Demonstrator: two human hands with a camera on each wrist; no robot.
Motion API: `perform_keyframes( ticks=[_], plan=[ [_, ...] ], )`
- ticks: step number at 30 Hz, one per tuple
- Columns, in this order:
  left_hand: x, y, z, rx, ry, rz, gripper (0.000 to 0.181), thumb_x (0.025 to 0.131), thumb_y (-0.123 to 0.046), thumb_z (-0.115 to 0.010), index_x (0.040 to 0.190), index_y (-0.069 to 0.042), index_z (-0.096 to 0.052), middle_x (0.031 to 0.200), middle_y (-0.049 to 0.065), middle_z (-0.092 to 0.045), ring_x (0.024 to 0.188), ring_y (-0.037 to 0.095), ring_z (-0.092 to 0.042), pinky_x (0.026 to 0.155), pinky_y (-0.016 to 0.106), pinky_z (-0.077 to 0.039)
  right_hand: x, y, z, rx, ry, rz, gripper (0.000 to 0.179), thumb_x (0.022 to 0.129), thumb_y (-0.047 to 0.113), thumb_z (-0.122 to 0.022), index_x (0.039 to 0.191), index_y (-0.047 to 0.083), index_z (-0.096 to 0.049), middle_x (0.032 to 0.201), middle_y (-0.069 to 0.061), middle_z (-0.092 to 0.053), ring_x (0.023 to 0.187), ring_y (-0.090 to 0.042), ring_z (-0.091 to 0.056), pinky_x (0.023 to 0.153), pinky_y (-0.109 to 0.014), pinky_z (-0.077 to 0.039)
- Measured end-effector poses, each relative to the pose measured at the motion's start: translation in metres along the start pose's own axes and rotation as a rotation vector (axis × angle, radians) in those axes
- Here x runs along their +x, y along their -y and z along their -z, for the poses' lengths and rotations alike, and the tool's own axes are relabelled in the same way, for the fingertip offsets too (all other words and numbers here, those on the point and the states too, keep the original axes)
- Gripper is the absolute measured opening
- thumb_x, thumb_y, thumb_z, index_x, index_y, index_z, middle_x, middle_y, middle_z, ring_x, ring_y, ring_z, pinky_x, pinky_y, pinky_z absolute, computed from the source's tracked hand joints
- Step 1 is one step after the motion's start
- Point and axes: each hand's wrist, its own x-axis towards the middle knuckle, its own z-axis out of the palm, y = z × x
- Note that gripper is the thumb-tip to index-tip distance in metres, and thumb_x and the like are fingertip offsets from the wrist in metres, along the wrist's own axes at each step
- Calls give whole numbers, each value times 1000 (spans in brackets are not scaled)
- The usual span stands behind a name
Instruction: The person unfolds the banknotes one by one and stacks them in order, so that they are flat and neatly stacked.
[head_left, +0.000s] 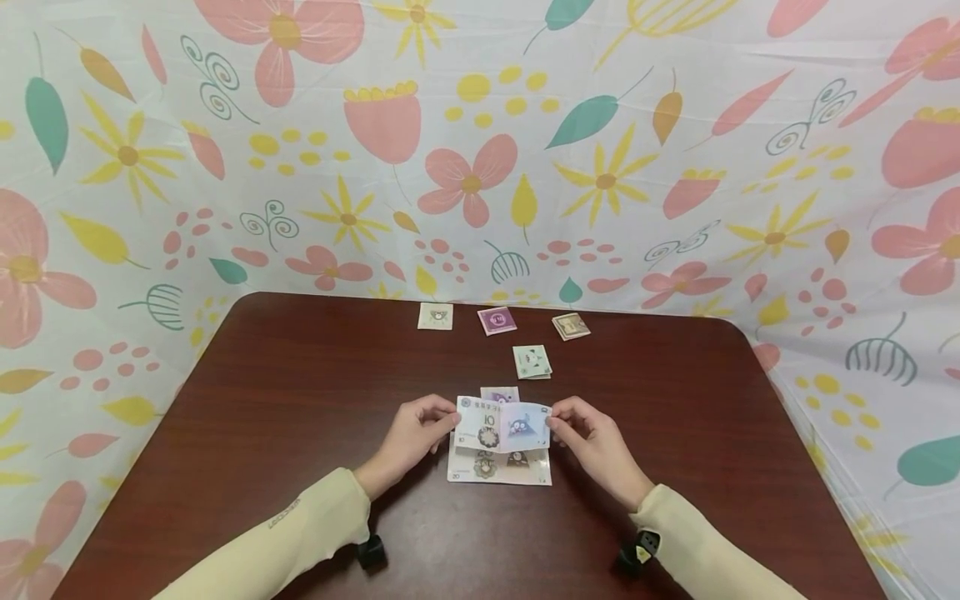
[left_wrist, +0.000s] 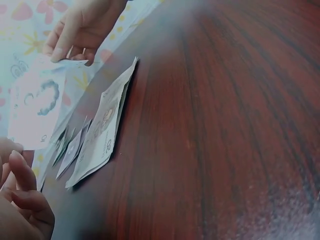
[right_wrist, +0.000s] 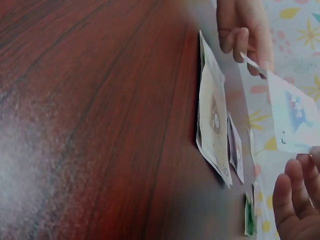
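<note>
Both hands hold up a 10 banknote by its two short ends, with a crease down its middle. My left hand pinches the left end between thumb and fingers. At the right end, the thumb and fingers of my right hand pinch the edge. Below the raised note, a small stack of 20 banknotes lies on the table, partly covered in the head view. Its layered edges show in the left wrist view. Just behind it, a purple folded banknote peeks out.
On the dark wooden table, a green folded note lies farther back. Along the far edge sit a pale folded note, a purple one and a brown one. A flowered cloth hangs behind the table.
</note>
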Motion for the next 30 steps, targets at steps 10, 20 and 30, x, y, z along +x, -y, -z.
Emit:
perform_keyframes(
  ticks=[10, 20, 30],
  plan=[
    [-2, -2, 0, 123, -33, -76, 12, 93, -4, -75, 103, -2, -70, 83, 8, -73, 58, 8, -54, 56, 20, -44, 2, -3, -1, -91, -17, -103, 8, 97, 4, -72, 100, 8, -67, 81, -5, -69, 66, -13, -60, 57, -24, -48],
    [-19, -1, 6, 399, 85, -205, 14, 89, -4, -76, 98, -13, -69, 79, -8, -70, 59, 2, -49, 56, 21, -43, -5, -4, 1, -247, 175, -28, 14, 94, 4, -74, 97, 17, -70, 82, 10, -68, 76, -3, -60, 68, -24, -50],
    [-23, 1, 10, 471, 176, -214, 7, 87, -9, -78, 87, -13, -73, 77, -7, -68, 65, -1, -54, 62, 21, -49, -8, -5, 0, -301, 334, -13, 7, 93, 7, -71, 97, 14, -71, 84, 11, -66, 77, 0, -59, 71, -24, -52]
  ],
)
